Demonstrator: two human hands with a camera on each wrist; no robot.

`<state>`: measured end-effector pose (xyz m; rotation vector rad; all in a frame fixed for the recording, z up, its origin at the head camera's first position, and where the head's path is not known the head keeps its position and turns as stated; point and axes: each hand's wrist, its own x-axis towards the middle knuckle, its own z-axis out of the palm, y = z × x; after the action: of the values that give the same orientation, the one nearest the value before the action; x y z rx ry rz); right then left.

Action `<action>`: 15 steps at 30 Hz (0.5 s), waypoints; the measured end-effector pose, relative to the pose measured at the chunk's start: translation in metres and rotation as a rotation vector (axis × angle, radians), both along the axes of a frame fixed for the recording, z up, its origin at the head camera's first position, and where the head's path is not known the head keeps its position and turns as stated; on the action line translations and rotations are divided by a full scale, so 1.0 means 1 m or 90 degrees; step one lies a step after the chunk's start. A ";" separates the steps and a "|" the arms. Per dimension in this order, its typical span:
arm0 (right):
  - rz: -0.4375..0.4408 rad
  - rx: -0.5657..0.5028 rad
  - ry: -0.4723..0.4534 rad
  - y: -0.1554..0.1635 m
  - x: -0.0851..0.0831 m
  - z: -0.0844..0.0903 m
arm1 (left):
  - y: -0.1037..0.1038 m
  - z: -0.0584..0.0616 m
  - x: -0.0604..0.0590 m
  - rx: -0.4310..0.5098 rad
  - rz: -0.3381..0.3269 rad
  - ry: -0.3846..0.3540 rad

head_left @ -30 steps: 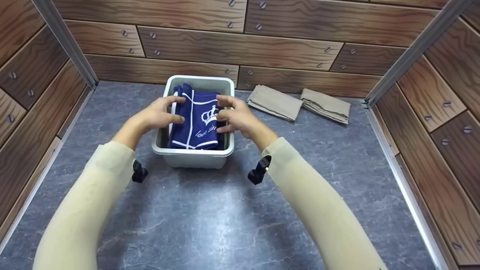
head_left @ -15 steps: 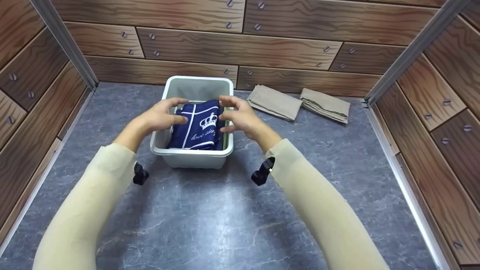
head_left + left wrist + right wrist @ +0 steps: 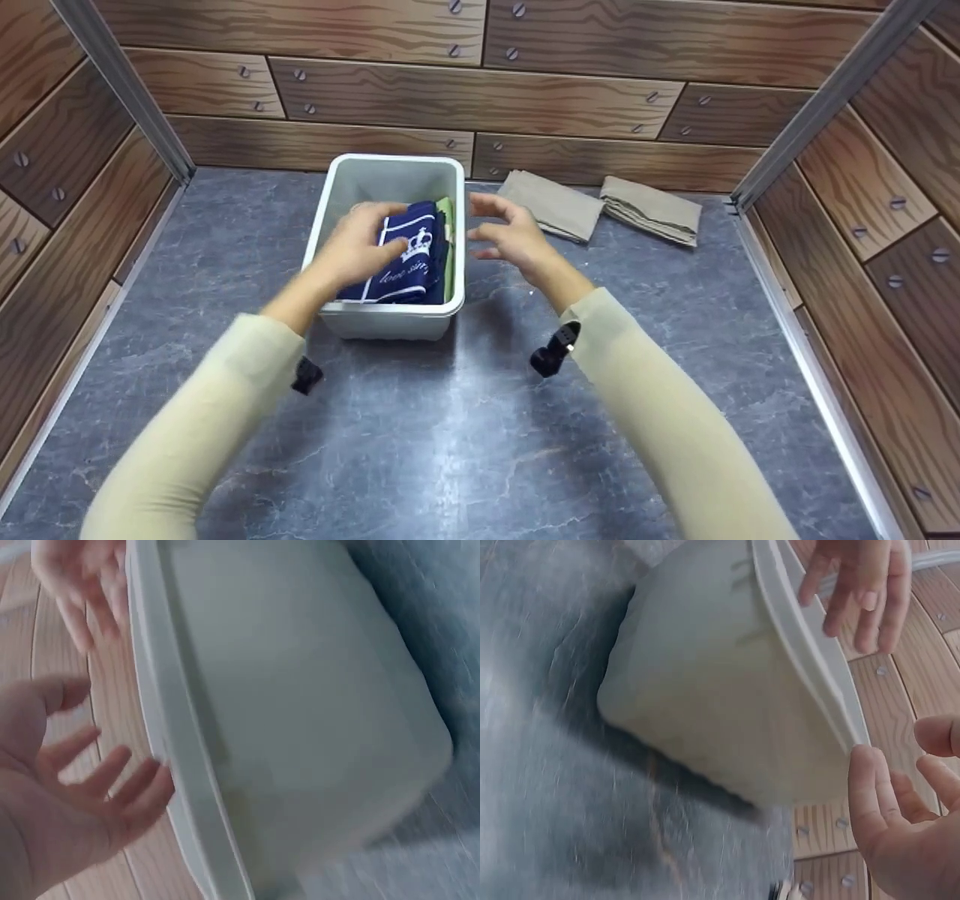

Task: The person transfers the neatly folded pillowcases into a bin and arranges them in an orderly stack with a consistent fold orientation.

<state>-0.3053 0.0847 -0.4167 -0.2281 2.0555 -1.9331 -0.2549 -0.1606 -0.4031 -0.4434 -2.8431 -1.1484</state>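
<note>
A light grey bin point(image 3: 397, 308) stands on the floor with a folded navy cloth point(image 3: 403, 283) inside, printed with a white crown and lettering. Right of that cloth, a green folded edge point(image 3: 445, 206) shows against the bin wall. My left hand point(image 3: 364, 244) hovers over the bin's left part with spread fingers, covering some of the navy cloth. Just beyond the right rim, my right hand point(image 3: 517, 232) is held with parted fingers and nothing in it. Both wrist views show the bin's outer wall point(image 3: 300, 690), with the hands point(image 3: 911, 832) apart and unfilled.
Two folded beige cloths, one point(image 3: 562, 210) nearer the bin and another point(image 3: 651, 211) farther right, lie by the back wall. Wood-patterned panels point(image 3: 480, 97) enclose the grey marbled floor point(image 3: 420, 435) at the back and sides.
The navy cloth has settled lower in the bin and toward its front, uncovering the green edge. My right hand has drawn out rightward past the rim; the left has shifted right.
</note>
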 end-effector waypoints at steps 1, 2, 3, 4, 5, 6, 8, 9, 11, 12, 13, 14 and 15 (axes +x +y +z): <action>-0.003 0.009 0.003 0.006 -0.001 -0.002 | 0.009 -0.001 0.002 -0.024 0.005 0.045; -0.006 0.020 0.008 0.012 -0.002 -0.004 | 0.018 -0.003 0.005 -0.044 0.008 0.091; -0.010 0.031 0.012 0.019 -0.003 -0.007 | 0.028 -0.004 0.008 -0.068 0.005 0.141; -0.013 0.044 0.016 0.026 -0.004 -0.010 | 0.038 -0.006 0.011 -0.084 -0.004 0.187; -0.016 0.057 0.019 0.033 -0.005 -0.014 | 0.049 -0.009 0.015 -0.102 -0.014 0.234; -0.019 0.070 0.020 0.041 -0.006 -0.018 | 0.060 -0.011 0.019 -0.119 -0.029 0.279; -0.029 0.105 0.024 0.056 -0.007 -0.025 | 0.083 -0.017 0.028 -0.151 -0.068 0.342; -0.035 0.123 0.027 0.064 -0.008 -0.029 | 0.094 -0.021 0.032 -0.164 -0.091 0.357; -0.043 0.159 0.038 0.079 -0.009 -0.036 | 0.118 -0.028 0.039 -0.202 -0.130 0.353; -0.047 0.178 0.048 0.086 -0.010 -0.040 | 0.128 -0.032 0.042 -0.225 -0.147 0.340; -0.052 0.197 0.060 0.093 -0.011 -0.044 | 0.139 -0.037 0.043 -0.245 -0.159 0.319; -0.056 0.219 0.073 0.100 -0.013 -0.048 | 0.149 -0.041 0.043 -0.262 -0.164 0.295; -0.058 0.243 0.090 0.107 -0.014 -0.051 | 0.158 -0.046 0.042 -0.272 -0.166 0.268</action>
<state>-0.3194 0.1914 -0.4681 -0.1896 2.5152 -1.5672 -0.2129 -0.0022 -0.4493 -0.9690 -2.6808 -0.3814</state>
